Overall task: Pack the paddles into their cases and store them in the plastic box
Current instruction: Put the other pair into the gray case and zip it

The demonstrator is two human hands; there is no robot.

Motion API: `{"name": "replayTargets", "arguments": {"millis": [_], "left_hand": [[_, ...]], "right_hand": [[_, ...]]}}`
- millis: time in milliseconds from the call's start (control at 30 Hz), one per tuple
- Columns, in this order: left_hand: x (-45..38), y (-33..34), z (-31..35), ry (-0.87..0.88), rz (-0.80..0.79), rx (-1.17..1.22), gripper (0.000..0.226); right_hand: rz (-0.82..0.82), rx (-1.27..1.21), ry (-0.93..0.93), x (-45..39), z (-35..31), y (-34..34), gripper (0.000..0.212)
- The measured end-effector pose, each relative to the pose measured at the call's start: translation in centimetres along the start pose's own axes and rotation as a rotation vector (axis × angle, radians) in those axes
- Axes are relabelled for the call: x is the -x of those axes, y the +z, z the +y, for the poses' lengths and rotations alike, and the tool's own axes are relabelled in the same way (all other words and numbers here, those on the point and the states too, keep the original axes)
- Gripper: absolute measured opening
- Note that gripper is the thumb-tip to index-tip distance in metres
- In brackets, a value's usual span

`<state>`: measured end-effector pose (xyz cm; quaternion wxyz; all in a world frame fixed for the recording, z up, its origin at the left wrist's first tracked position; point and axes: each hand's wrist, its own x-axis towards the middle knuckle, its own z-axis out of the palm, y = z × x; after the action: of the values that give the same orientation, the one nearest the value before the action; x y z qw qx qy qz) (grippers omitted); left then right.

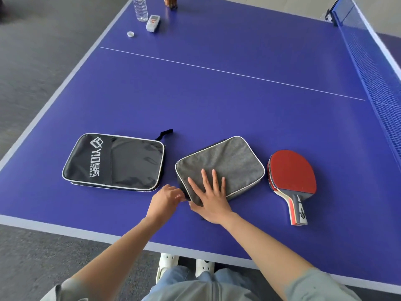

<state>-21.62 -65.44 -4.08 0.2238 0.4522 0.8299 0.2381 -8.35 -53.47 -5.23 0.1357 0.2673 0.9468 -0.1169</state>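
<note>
— Case position? The grey case (pixel 220 168) sits mid-frame on the blue surface (pixel 217 101), under the right hand (pixel 211 200), fingers (pixel 207 178) spread flat.

— And the left hand (pixel 165 200)?

— Fingers pinched at the case's lower-left corner; red paddles (pixel 291 173) lie right.

Water bottle (pixel 140 8), loose cap (pixel 130 34), small white box (pixel 153 23) on far table corner (pixel 217 61).

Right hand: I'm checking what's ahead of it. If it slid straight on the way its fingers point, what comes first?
Probably just more of the grey case it lies on, then bare table.
</note>
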Motion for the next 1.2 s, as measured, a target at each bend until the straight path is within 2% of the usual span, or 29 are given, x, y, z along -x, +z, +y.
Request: {"name": "replayTargets", "arguments": {"millis": [67,167,267,400,500,567,633,733,800,867,967,1067,1200], "left_hand": [[-0.9,-1.0,0.1,0.057,-0.007,-0.093,0.014],[-2.3,-2.3,-0.7,-0.027,0.046,-0.094,0.017],[-3.1,-2.5,-0.6,-0.032,0.027,-0.109,0.018],[-4.1,-1.9,-0.4,-0.139,0.073,0.008,0.022],[-4.2,-1.3,-0.2,-0.116,0.044,0.107,0.032],[-3.9,-1.2,-0.1,-0.105,-0.019,0.12,0.043],[-3.5,-1.0,-0.2,-0.074,-0.075,0.125,0.038],[-2.7,-0.8,-0.5,-0.001,-0.062,0.106,0.03],[-1.6,-0.4,-0.6,0.043,-0.07,0.082,0.026],[-0.5,-0.2,-0.5,0.061,-0.096,0.066,0.025],[-0.5,-0.5,-0.1,0.033,-0.166,-0.001,0.025],[-1.3,-1.2,0.5,0.024,-0.24,-0.102,0.02],[-1.4,-1.2,-0.3,-0.02,-0.219,-0.029,0.019]], "right_hand": [[0.019,0.04,-0.039,0.9,1.0,0.2,0.072],[-0.001,0.075,-0.091,1.9,2.2,0.4,0.071],[-0.006,0.101,-0.141,2.8,3.0,0.3,0.071],[-0.025,0.129,-0.2,3.5,4.4,0.4,0.073],[-0.025,0.081,-0.212,3.6,5.2,-0.3,0.071],[0.005,-0.063,-0.127,3.2,4.3,-0.8,0.063],[0.049,-0.209,0.056,2.6,1.9,-1.3,0.071],[0.059,-0.295,0.311,1.4,-2.6,-1.0,0.085],[0.075,-0.328,0.412,0.3,-4.6,-0.4,0.083],[0.158,-0.29,0.445,-0.1,-5.2,0.2,0.072],[0.227,-0.156,0.4,0.2,-4.7,1.2,0.06],[0.249,-0.109,0.376,0.4,-4.4,1.2,0.056],[0.225,-0.095,0.332,0.4,-4.2,1.3,0.06]]}}
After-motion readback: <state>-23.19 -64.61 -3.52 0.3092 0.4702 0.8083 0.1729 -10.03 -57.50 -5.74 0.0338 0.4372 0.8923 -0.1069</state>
